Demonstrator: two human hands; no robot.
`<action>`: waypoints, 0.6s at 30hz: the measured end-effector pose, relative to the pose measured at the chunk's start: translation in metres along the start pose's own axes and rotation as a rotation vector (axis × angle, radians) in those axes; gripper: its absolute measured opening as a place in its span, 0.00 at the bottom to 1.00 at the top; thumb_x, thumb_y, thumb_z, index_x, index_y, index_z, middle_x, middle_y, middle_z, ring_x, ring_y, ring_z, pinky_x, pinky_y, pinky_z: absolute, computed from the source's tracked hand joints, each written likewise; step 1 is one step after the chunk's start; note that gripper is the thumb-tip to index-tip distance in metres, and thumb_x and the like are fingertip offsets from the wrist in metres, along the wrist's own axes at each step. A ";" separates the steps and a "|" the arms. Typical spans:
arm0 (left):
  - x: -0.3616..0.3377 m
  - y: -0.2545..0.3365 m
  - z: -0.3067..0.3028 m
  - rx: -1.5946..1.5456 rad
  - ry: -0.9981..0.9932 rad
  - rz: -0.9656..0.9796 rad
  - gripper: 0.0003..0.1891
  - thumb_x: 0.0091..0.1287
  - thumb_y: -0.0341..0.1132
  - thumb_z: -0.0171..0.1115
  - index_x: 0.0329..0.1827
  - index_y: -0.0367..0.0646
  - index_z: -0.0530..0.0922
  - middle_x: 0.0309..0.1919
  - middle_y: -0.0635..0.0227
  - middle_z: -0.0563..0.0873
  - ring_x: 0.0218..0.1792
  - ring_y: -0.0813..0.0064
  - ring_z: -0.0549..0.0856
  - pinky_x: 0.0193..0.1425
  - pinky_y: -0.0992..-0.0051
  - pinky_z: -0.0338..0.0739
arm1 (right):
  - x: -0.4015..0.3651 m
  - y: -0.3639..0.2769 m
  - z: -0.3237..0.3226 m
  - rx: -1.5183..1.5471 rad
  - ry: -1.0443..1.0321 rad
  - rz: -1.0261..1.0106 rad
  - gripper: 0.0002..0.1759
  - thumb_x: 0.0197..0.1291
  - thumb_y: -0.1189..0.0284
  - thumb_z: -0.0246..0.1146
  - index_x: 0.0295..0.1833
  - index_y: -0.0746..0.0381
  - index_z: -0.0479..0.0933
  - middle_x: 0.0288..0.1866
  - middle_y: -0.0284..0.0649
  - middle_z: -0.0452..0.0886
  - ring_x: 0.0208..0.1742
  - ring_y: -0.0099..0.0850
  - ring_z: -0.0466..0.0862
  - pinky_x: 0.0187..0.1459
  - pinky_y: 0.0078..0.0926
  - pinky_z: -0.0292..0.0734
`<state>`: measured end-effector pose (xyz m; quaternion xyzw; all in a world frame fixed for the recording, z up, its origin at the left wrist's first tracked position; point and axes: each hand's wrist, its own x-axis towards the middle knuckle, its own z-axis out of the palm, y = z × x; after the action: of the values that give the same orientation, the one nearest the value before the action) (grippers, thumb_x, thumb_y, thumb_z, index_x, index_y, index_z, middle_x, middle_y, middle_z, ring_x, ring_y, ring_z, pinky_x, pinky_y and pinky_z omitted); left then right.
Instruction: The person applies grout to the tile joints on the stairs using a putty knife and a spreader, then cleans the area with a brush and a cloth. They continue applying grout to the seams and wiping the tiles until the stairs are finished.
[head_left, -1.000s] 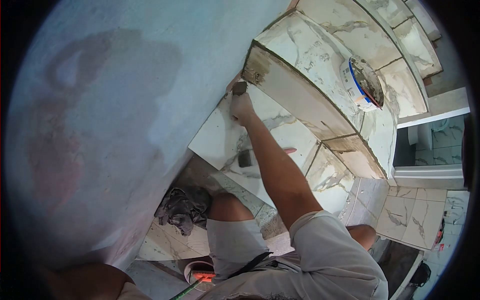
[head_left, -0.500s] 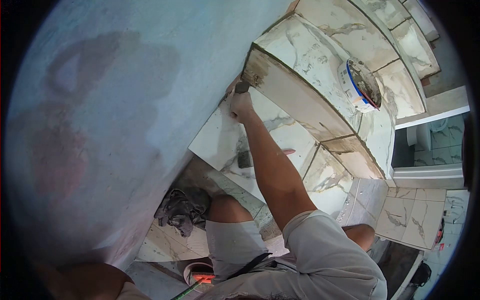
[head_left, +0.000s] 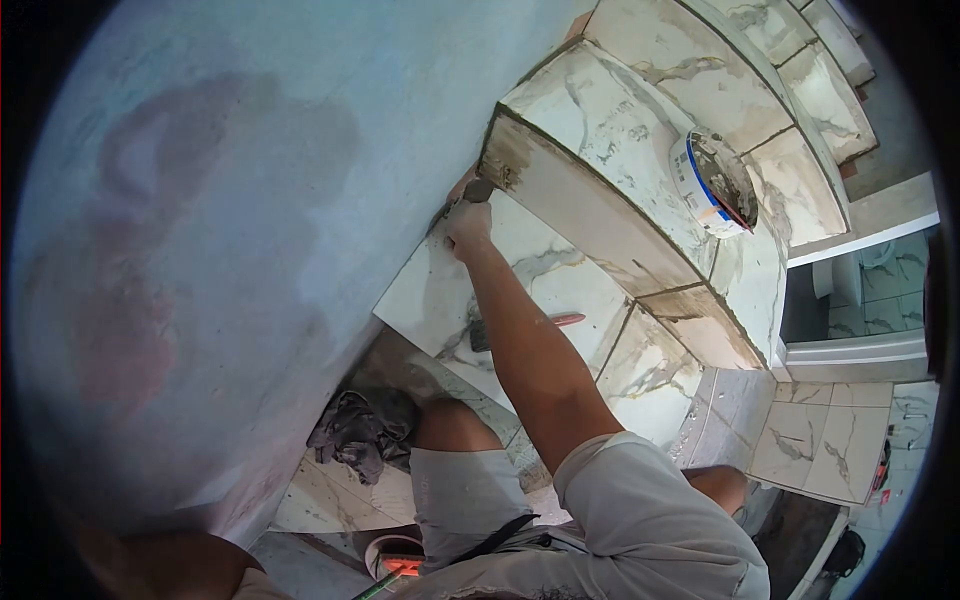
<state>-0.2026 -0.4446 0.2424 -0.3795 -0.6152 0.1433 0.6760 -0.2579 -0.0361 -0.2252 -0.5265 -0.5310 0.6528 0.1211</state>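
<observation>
My right hand [head_left: 468, 228] is closed around a dark, blunt-ended tool [head_left: 480, 190], whose kind I cannot make out. It is at the inner corner where the marbled tread tile [head_left: 530, 250] meets the wall and the riser [head_left: 580, 215]. Below my forearm a brush lies on the tread; its red handle [head_left: 567, 319] shows on one side and its dark bristles [head_left: 480, 336] on the other. My left hand is out of view; only the upper part of that arm shows at the lower left.
A white bucket with a blue rim [head_left: 695, 185], holding grey mortar, stands on the step above. The painted wall [head_left: 230, 300] borders the stairs on the left. A crumpled dark bag [head_left: 365, 430] and a pail [head_left: 378, 555] with an orange-headed tool [head_left: 402, 562] are below.
My right hand has shifted slightly left and down with the tool, staying near the corner. The forearm has moved left, uncovering more of the brush's red handle. The view has shifted a little.
</observation>
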 end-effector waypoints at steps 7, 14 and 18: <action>-0.001 -0.003 -0.002 0.018 -0.017 0.027 0.31 0.59 0.62 0.61 0.58 0.48 0.81 0.63 0.55 0.74 0.65 0.65 0.73 0.61 0.50 0.75 | 0.101 0.065 -0.006 -0.454 -0.273 -0.271 0.06 0.54 0.72 0.62 0.26 0.51 0.81 0.32 0.28 0.84 0.37 0.23 0.85 0.29 0.27 0.73; -0.124 -0.023 -0.042 0.322 -0.885 -0.293 0.20 0.80 0.29 0.38 0.67 0.26 0.70 0.65 0.57 0.78 0.64 0.77 0.78 0.72 0.73 0.70 | 0.016 0.026 -0.016 -0.398 0.051 -0.366 0.19 0.61 0.69 0.59 0.55 0.68 0.71 0.46 0.55 0.82 0.46 0.46 0.85 0.44 0.42 0.79; -0.118 -0.031 -0.024 0.284 -0.389 0.143 0.21 0.76 0.27 0.47 0.69 0.28 0.66 0.68 0.56 0.74 0.66 0.78 0.75 0.69 0.73 0.72 | -0.003 -0.005 -0.006 -0.206 0.126 -0.181 0.23 0.61 0.69 0.58 0.57 0.73 0.68 0.52 0.62 0.80 0.54 0.53 0.83 0.50 0.46 0.79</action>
<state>-0.2123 -0.5515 0.1792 -0.2885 -0.6789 0.3461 0.5798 -0.2540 -0.0324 -0.2188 -0.5262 -0.6318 0.5468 0.1581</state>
